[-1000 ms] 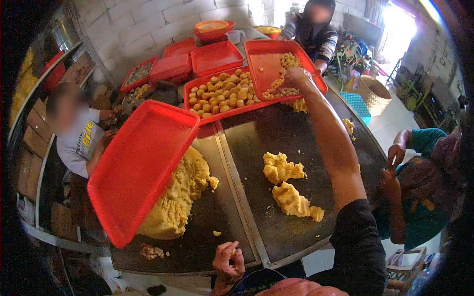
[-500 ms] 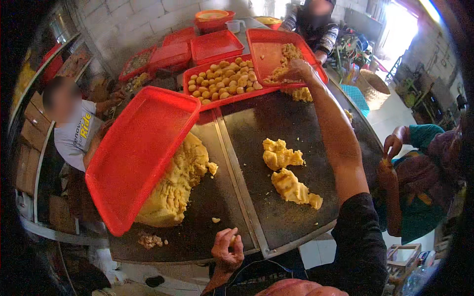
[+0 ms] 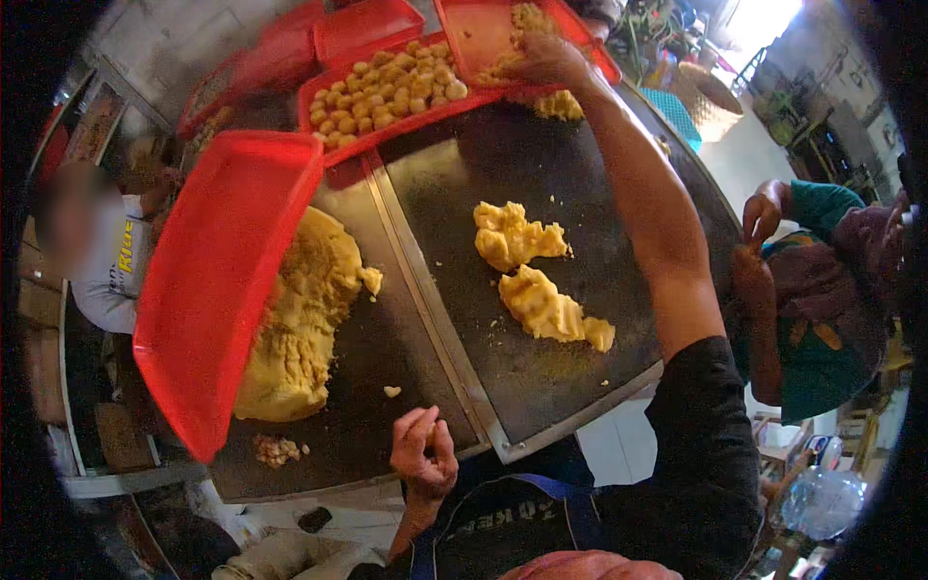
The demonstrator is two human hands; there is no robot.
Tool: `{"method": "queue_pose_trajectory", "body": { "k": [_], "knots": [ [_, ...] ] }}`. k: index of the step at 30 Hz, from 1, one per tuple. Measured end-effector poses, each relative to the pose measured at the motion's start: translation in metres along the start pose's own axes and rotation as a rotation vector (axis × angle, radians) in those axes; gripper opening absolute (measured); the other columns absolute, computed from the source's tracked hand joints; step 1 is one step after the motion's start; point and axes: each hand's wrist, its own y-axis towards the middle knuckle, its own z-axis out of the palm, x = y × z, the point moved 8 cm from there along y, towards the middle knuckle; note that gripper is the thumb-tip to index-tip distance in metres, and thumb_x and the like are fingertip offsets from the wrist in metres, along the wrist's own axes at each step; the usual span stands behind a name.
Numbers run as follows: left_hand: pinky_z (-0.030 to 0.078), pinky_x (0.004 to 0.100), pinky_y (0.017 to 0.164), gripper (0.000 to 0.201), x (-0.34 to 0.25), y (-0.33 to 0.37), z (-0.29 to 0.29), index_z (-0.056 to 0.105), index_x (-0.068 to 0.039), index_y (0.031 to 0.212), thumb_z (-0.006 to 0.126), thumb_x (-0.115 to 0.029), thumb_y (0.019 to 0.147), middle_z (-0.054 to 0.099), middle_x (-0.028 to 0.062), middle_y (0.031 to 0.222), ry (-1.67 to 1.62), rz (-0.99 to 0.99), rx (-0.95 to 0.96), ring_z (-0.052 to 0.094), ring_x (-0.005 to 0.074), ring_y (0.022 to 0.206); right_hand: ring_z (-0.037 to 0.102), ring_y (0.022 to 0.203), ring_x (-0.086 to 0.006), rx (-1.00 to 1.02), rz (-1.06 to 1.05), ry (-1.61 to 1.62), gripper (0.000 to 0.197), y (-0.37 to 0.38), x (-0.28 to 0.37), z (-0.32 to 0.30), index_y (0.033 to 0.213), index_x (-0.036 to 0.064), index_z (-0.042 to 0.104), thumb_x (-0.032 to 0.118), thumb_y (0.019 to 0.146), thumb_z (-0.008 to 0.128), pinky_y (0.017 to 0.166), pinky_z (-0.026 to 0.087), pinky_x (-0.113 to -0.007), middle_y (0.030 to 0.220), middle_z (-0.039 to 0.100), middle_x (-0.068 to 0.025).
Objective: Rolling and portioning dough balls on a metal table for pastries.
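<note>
My right arm stretches across the dark metal table, with my right hand (image 3: 549,60) low over tan, crumbly lumps (image 3: 501,70) in a red tray (image 3: 462,29) at the far edge. Its fingertips are blurred there, so their grip is unclear. My left hand (image 3: 423,452) is closed near the front edge, fingers curled toward the thumb; whatever they hold is hidden. A small pale dough bit (image 3: 391,391) lies just beyond it. Two torn pieces of yellow dough, a far one (image 3: 512,237) and a nearer one (image 3: 551,307), rest on the table between my hands.
A red tray of round dough balls (image 3: 382,92) stands at the back. An empty red tray (image 3: 227,261) leans over a big yellow dough mass (image 3: 304,329) at left. Pinkish crumbs (image 3: 275,450) lie nearby. People stand left and right; another person's hand shows at right (image 3: 764,215).
My view has shifted, so the table and trays sit higher and further left. My right hand stays at the far tray, and my left hand stays closed near the front edge.
</note>
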Motion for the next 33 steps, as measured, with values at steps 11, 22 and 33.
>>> {"method": "queue_pose_trajectory", "body": {
  "k": [11,22,33],
  "knots": [
    [0.055,0.0404,0.077,0.014,-0.003,0.010,0.003,0.069,-0.005,0.103,0.069,-0.004,0.089,0.067,0.0137,0.098,0.025,0.084,-0.024,0.066,0.0314,0.085,0.068,0.105,-0.0297,-0.253,-0.007,0.348,0.034,-0.017,-0.025,-0.031,0.119,0.0198,0.072,0.029,0.086,0.070,0.089,0.056,-0.039,0.114,0.071,-0.0103],
    [0.051,0.0304,0.054,0.013,0.004,-0.003,-0.010,0.071,-0.004,0.102,0.073,-0.011,0.091,0.067,0.0135,0.099,-0.071,0.044,-0.098,0.057,0.0149,0.056,0.069,0.083,-0.0409,-0.251,0.128,2.602,0.038,0.009,-0.031,-0.070,0.105,0.0099,0.068,0.042,0.096,0.049,0.068,0.057,-0.055,0.095,0.071,-0.0177],
    [0.056,0.0373,0.068,0.015,0.022,-0.016,0.006,0.069,-0.001,0.101,0.072,-0.011,0.090,0.067,0.0163,0.096,-0.053,0.139,-0.113,0.069,0.0289,0.080,0.070,0.076,-0.0221,-0.723,0.348,2.761,0.018,-0.025,-0.003,-0.126,0.095,0.0112,0.070,0.026,0.089,0.062,0.059,0.061,-0.035,0.087,0.072,-0.0050]
  ]
}}
